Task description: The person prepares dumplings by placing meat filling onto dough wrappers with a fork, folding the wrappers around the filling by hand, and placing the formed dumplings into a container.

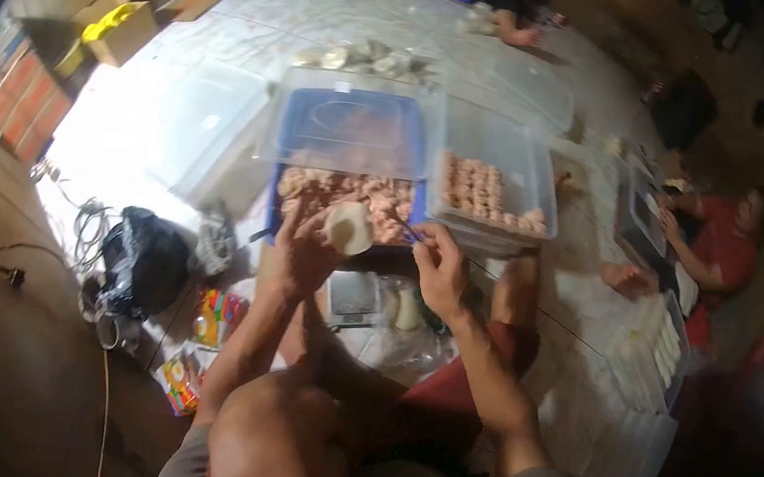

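My left hand (306,253) holds a round, pale dough wrapper (350,228) up in front of a blue tub (421,196). Chunky pinkish minced filling (350,189) fills the tub's near part, and a translucent lid (352,130) covers the far part. In my closed right hand (442,270) is a thin utensil with a blue handle (408,232); its tip reaches toward the filling and its exact kind is unclear. To the right of the tub, a clear plastic box (499,218) holds rows of small pinkish filled pieces (472,185).
Below the tub lie a small scale (354,297) and plastic bags (412,345). On the left are a black bag (146,257) and colourful packets (218,317). A person in red (722,247) sits at the right, near a clear bin (659,354) of pale stacks.
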### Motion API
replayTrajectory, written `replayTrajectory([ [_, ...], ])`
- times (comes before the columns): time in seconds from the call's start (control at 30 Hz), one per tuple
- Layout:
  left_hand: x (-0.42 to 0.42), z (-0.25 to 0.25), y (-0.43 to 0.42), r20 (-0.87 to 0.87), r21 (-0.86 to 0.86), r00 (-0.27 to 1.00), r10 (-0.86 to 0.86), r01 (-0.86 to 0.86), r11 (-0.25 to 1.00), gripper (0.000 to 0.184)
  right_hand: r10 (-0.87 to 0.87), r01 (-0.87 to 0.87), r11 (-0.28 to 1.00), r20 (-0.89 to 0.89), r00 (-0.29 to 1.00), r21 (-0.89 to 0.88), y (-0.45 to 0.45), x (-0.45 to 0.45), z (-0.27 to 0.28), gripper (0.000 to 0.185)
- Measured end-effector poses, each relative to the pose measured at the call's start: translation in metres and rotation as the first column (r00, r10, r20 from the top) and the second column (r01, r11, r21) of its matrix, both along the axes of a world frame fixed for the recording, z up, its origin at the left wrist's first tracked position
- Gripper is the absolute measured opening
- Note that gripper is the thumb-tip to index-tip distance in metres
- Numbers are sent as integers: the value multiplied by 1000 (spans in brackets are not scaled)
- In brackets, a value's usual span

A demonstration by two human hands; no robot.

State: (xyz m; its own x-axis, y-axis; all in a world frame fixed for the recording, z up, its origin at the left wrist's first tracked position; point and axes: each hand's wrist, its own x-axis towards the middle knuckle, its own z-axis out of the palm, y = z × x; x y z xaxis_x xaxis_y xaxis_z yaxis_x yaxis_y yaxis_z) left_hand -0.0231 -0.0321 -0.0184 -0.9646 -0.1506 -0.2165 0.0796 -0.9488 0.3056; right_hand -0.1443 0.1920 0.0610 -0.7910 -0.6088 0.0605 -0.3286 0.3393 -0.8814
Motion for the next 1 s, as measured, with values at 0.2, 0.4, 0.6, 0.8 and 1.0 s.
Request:
replayTrajectory([
  [0.2, -7, 56, 38, -108, -26, 974, 199, -203, 979, 77, -6, -74, 968, -319, 948, -238, -22, 35, -56, 22],
  [0.4, -11, 39, 30, -58, 31, 981, 186, -184, 982, 91, 216, -212, 976, -372, 903, 53, -15, 42, -54, 27],
  [0.6, 0, 15, 26, 108, 162, 955, 277, -292, 943, 87, 383, -304, 922, -467, 797, 239, 19, 21, -28, 34],
  [0.8, 15, 0, 39, 50, 255, 990, -133, 116, 960, 91, 484, -423, 875, -493, 723, 237, 27, 11, -24, 31],
  [1.0, 22, -12, 46, -7, 244, 967, -254, 248, 937, 97, 569, -399, 818, -488, 662, 413, 28, 14, 8, 32],
])
